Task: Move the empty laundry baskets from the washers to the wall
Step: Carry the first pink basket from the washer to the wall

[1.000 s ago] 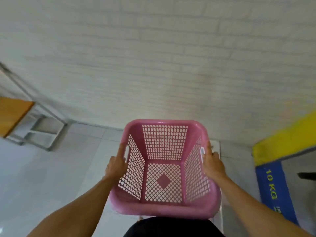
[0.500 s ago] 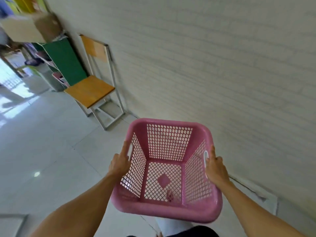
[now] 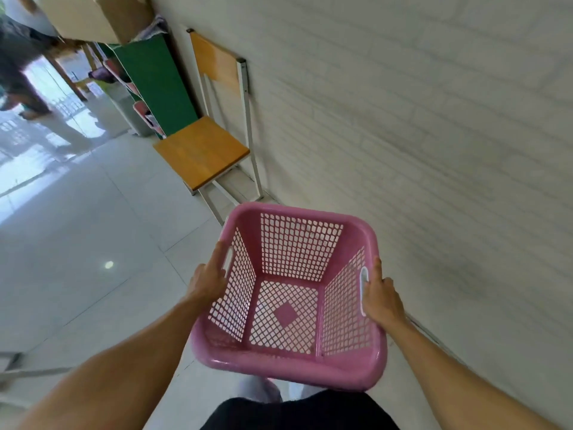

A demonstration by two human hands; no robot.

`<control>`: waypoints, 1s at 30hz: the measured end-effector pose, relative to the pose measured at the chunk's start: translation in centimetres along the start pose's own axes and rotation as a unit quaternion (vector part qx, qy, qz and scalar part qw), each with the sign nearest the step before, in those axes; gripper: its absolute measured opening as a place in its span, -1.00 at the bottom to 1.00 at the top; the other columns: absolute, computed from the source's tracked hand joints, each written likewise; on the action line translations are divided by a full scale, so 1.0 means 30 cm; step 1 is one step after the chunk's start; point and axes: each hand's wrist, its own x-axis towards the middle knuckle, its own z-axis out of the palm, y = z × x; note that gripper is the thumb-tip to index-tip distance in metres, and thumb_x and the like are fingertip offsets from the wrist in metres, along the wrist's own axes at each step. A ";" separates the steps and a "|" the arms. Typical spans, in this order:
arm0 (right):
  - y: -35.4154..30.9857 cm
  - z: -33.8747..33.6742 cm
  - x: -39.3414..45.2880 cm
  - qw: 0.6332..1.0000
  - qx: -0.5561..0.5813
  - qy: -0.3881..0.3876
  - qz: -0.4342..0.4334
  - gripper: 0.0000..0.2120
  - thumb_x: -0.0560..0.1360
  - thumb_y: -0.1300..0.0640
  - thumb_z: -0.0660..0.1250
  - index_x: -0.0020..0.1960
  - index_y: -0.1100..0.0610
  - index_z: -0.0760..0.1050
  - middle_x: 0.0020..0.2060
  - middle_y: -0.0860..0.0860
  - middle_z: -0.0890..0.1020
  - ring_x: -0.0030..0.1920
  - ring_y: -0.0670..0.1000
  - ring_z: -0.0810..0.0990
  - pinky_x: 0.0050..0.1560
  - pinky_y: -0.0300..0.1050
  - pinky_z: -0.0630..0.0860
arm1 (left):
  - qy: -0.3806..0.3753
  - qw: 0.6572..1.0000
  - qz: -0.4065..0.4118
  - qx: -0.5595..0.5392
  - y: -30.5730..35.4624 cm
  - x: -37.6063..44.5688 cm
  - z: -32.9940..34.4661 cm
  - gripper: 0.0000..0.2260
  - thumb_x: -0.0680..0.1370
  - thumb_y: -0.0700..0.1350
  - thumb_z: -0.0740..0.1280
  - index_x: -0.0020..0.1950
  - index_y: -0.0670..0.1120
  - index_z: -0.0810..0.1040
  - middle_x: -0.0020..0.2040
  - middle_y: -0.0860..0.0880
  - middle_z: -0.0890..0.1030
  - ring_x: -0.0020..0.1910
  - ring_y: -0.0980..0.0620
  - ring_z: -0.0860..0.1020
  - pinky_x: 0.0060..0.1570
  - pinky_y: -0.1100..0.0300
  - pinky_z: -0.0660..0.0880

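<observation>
- A pink plastic laundry basket [image 3: 288,305] is held between both hands in front of the person's body, lifted clear of the floor, its open top facing up toward the camera.
- The basket is empty; the lattice walls and the gridded bottom, with a solid diamond in its middle, show nothing inside.
- The left hand [image 3: 208,279] is closed around the basket's left rim at the handle slot, thumb lying along the top of the rim and the other fingers wrapped under the outside, out of sight.
- The right hand [image 3: 380,297] is clasped on the right rim beside the white-edged handle slot, thumb up along the rim, the remaining fingers hidden below the edge.
- Both forearms reach forward from the bottom corners of the view, bare to the elbow.
- To the right of the right hand runs a white brick-pattern wall [image 3: 434,135], close beside the basket's right side.
- Ahead of the left hand, beyond the basket's far rim, a chair [image 3: 201,152] with a wooden seat, wooden backrest and white metal frame stands with its back to that wall.
- Farther ahead past the chair is a green shelf unit [image 3: 155,85], with a cardboard box [image 3: 93,17] on top.
- Left of the left hand and below the basket lies a pale tiled floor [image 3: 77,243], glossy with reflected light.
- Beneath the basket's near rim, dark clothing [image 3: 297,412] of the person fills the bottom edge.
</observation>
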 end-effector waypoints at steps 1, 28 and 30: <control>-0.030 -0.002 0.032 1.000 0.007 -0.003 0.000 -0.32 0.67 0.02 0.12 0.58 -0.16 -0.28 0.16 0.25 0.48 -0.22 0.05 0.51 -0.43 -0.21 0.36 | 0.003 1.000 -0.005 -0.008 0.006 0.038 -0.023 -0.34 0.60 -0.10 0.23 0.57 0.22 -0.07 -0.13 -0.12 0.53 -0.34 0.07 0.47 -0.23 0.06 0.52; -0.494 0.346 0.694 0.958 0.162 -0.014 0.237 -0.30 0.67 0.13 0.14 0.61 -0.12 -0.24 -0.32 0.09 0.60 -0.47 -0.01 0.66 -0.54 -0.18 0.58 | -0.215 0.954 0.163 0.132 -0.054 1.493 -0.065 -0.19 0.54 -0.18 0.35 0.60 0.06 -0.12 0.46 -0.25 0.39 0.17 -0.31 0.56 0.11 -0.17 0.51; -0.476 0.399 0.759 0.956 0.168 -0.007 0.241 -0.32 0.67 0.11 0.13 0.60 -0.13 -0.22 -0.30 0.08 0.60 -0.45 -0.02 0.66 -0.52 -0.17 0.60 | -0.206 0.956 0.159 0.132 -0.053 1.571 0.001 -0.26 0.57 -0.22 0.27 0.60 0.08 -0.10 0.38 -0.30 0.47 0.08 -0.32 0.60 0.06 -0.17 0.56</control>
